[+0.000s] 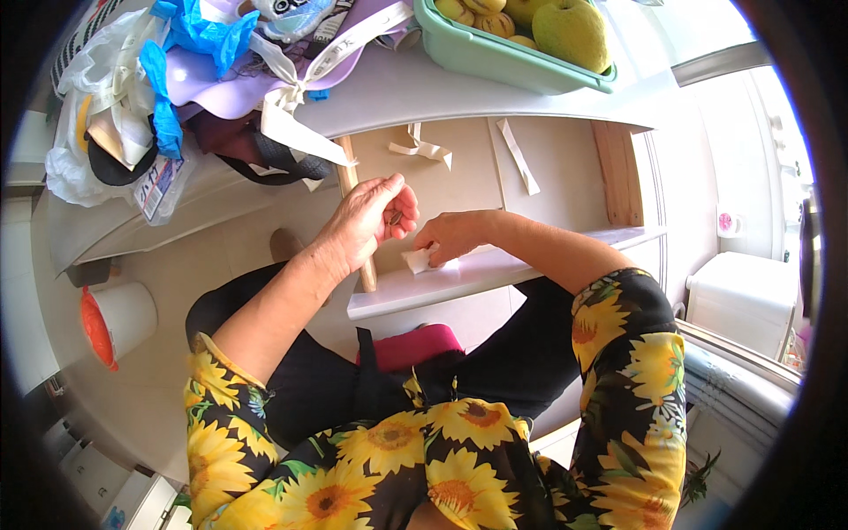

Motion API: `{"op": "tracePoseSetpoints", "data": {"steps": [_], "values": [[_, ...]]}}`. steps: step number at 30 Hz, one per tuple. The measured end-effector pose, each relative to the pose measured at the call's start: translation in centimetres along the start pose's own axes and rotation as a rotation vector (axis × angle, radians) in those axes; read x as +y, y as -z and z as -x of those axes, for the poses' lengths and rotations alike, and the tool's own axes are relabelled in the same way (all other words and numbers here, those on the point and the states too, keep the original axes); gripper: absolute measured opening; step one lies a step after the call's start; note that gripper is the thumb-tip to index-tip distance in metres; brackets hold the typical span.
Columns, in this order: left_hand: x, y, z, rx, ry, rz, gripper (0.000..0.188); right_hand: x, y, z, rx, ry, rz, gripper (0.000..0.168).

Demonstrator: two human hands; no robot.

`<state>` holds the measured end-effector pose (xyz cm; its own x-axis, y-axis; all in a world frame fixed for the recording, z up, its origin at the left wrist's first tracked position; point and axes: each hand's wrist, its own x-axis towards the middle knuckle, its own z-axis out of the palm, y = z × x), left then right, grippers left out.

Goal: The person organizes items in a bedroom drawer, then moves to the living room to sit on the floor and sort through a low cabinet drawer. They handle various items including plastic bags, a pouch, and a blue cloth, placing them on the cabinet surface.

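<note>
My left hand (371,222) is half curled, palm up, above the left side of a pulled-out drawer. A small brown object (395,217), too small to name, lies in its fingers. My right hand (457,237) pinches a crumpled white tissue or cloth (417,261) against the top of the pale drawer front (391,295). Inside the drawer (556,165), a knotted cream ribbon (424,151) and a straight strip of ribbon (519,156) rest on the beige bottom. The drawer's left side is a wooden rail (368,273).
Above the drawer, a tabletop (391,93) carries a green basket (503,74) of yellow-green fruit. Plastic bags (73,159), a lilac visor (212,83) and blue plastic (199,33) crowd its left end. A white bin (129,321) with an orange liner stands on the floor at left.
</note>
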<state>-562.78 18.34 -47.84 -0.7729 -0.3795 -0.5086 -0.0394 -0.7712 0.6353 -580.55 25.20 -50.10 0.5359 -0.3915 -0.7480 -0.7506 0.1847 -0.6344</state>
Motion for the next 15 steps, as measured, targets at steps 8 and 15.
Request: {"op": "tracePoseSetpoints", "data": {"steps": [8, 15], "values": [[-0.6, -0.6, 0.6, 0.184, 0.007, -0.01, 0.032, -3.9, 2.6, 6.9, 0.372, 0.184, -0.345, 0.028], [1.4, -4.2, 3.8, 0.23, 0.172, 0.23, 0.023, -8.3, 0.0, 6.9, 1.039, 0.376, 0.135, 0.034]]}}
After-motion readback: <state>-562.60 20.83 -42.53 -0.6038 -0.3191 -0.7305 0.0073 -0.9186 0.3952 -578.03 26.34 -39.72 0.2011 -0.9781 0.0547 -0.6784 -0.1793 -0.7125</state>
